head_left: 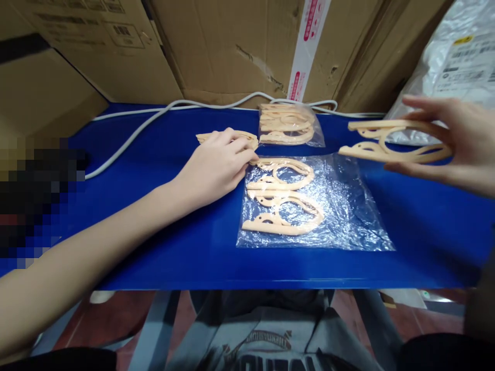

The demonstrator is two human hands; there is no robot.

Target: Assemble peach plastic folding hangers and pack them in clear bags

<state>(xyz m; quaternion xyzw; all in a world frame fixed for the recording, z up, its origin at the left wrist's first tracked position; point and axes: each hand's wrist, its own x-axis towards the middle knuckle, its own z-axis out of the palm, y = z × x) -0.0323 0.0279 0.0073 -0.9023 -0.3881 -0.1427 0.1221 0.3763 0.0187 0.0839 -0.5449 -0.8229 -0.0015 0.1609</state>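
Grey shirt [255,330]: 6 o'clock.
Right hand [462,147]: I grip a beige hanger [373,153], 3 o'clock.
Left hand [220,157]: over another hanger [249,137], 11 o'clock; grip, I can't tell.
Clear bag [348,206]: centre, hangers [286,194] inside.

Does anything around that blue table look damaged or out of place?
Yes: the cardboard behind the table has a torn-looking streak left of the printed tape, its surface seemingly peeled. A white cable also loops loosely along the table's back. Nothing looks spilled.
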